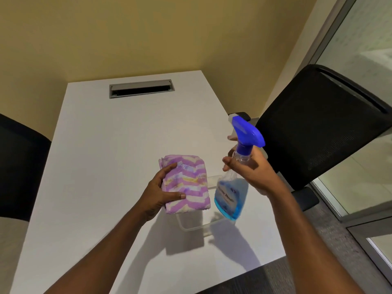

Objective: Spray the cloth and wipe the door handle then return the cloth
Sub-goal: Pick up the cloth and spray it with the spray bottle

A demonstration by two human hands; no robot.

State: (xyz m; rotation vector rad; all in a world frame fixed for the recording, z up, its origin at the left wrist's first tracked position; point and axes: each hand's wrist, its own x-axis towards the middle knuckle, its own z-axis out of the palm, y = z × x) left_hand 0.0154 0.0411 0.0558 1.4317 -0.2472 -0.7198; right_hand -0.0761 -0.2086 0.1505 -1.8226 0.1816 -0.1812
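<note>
A folded purple, white and yellow striped cloth (189,183) is held above the white table (106,166) by my left hand (161,192), thumb on top and fingers along its left edge. My right hand (248,168) grips the neck of a clear spray bottle (230,196) with blue liquid and a blue trigger head. The bottle is lifted off the table and tilted, its nozzle pointing up and left, just right of the cloth. No door handle is in view.
A clear plastic tray (195,227) lies on the table under the cloth and bottle. A grey cable slot (141,88) is set in the far table end. Black chairs stand at the right (318,124) and left (19,170). A glass partition (364,60) runs along the right.
</note>
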